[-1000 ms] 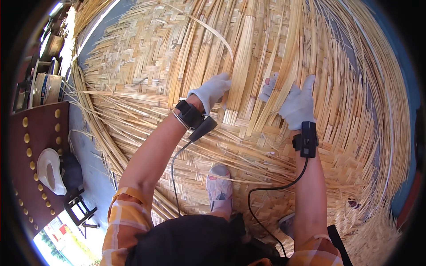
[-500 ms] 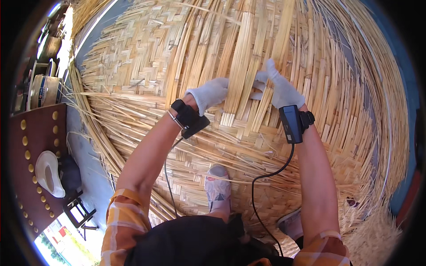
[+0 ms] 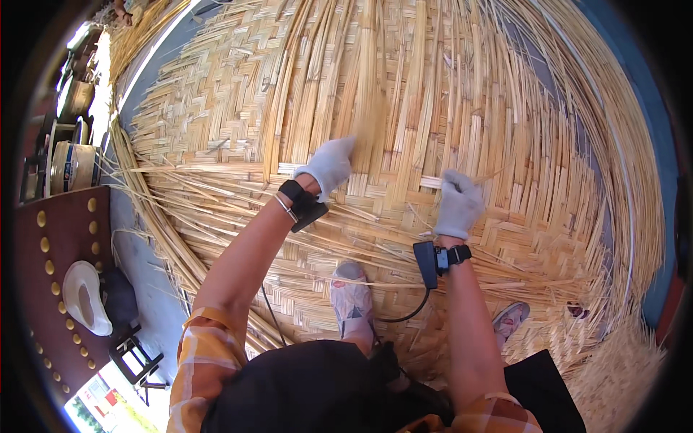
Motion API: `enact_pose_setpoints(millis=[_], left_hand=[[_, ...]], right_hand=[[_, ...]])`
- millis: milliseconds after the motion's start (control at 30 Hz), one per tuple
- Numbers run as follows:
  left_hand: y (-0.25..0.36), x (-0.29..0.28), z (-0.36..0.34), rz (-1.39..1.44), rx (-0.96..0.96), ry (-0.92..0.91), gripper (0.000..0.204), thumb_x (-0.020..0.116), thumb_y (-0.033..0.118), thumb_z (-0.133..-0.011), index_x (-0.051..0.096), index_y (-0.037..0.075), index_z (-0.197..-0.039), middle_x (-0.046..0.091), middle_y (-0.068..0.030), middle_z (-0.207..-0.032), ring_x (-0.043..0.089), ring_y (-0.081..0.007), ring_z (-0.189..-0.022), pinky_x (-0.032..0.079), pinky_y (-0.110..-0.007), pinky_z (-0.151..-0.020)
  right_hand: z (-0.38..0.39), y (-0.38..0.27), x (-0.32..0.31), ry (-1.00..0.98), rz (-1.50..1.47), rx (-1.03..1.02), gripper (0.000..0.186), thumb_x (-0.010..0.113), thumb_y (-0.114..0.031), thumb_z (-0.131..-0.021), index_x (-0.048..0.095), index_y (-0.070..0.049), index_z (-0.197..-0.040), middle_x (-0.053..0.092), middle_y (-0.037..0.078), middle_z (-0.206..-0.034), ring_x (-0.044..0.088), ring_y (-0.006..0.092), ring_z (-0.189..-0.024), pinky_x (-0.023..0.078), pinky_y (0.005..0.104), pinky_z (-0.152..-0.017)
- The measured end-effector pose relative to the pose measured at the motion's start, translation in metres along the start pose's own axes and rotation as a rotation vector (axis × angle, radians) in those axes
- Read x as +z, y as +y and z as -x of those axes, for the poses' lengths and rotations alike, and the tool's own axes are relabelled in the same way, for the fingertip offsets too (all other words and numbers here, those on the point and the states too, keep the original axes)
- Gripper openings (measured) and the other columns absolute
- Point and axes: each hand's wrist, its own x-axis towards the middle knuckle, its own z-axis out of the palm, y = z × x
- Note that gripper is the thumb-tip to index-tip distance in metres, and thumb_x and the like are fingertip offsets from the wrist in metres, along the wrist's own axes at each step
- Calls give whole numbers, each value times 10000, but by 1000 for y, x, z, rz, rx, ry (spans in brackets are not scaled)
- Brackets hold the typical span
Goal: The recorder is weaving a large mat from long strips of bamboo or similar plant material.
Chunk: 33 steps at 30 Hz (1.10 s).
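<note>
A woven mat of pale split reeds [image 3: 216, 86] lies beneath me, loose strips running lengthwise and crossways over it. My left hand [image 3: 325, 162], in a light grey glove, is closed near the middle beside a motion-blurred strip [image 3: 372, 148]; what its hidden fingertips hold is unclear. My right hand [image 3: 460, 202], gloved too, is lower and to the right, fingers curled over the reeds; I cannot make out what is in them. Both wrists wear black devices with cables. My shoes [image 3: 350, 296] stand on the mat.
A studded maroon door panel [image 3: 40, 303] is at left, with a pale hat [image 3: 85, 296], a black folding stool [image 3: 136, 361] and stacked drum-shaped objects [image 3: 72, 166]. Reed bundles [image 3: 635, 180] lie along the right, beside a blue surface [image 3: 653, 130]. A black object [image 3: 548, 393] sits at lower right.
My right hand has moved down toward me and curled from a spread grip. My left hand has shifted slightly left and down. The broad strips that stood between my hands are now lower or blurred.
</note>
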Motion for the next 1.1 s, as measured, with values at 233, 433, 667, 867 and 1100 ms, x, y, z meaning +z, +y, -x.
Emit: enact_pose_setpoints(millis=[233, 433, 667, 867, 1100], left_hand=[[7, -17, -9, 584, -9, -50, 408, 675, 85, -671, 537, 3, -1047, 613, -160, -962, 581, -285, -885, 477, -344, -721], [35, -13, -5, 67, -261, 175, 390, 747, 212, -563, 617, 35, -885, 635, -179, -832, 620, -323, -778, 503, -362, -687], [25, 1, -19, 291, -273, 216, 372, 794, 89, -571, 582, -26, -853, 633, -117, -711, 613, -216, -667, 497, -332, -609], [43, 4, -11, 202, -345, 290, 401, 778, 59, -593, 564, -19, -922, 638, -129, -796, 624, -231, -711, 508, -322, -635], [86, -1, -20, 89, -166, 373, 338, 642, 175, -727, 557, 36, -1024, 635, -179, -873, 623, -325, -845, 491, -388, -752]], right_hand=[[-21, -17, -62, 66, -801, -46, 160, 620, -104, -807, 616, -56, -959, 607, 125, -989, 565, 223, -986, 455, 347, -842], [-43, -9, -165, -361, -1538, 309, 231, 502, -169, -910, 497, -26, -1091, 559, 159, -1092, 560, 224, -991, 450, 428, -908], [-12, -7, -182, 66, -947, 300, 244, 535, -173, -891, 539, 9, -1053, 562, 136, -1020, 577, 208, -945, 529, 334, -788], [-11, 5, -143, -32, -752, 584, 244, 598, -151, -843, 560, 12, -1021, 603, 126, -967, 622, 180, -812, 557, 287, -663], [-7, 9, -141, -33, -800, 433, 198, 626, -63, -804, 573, 14, -978, 593, 100, -877, 613, 163, -763, 562, 263, -650]])
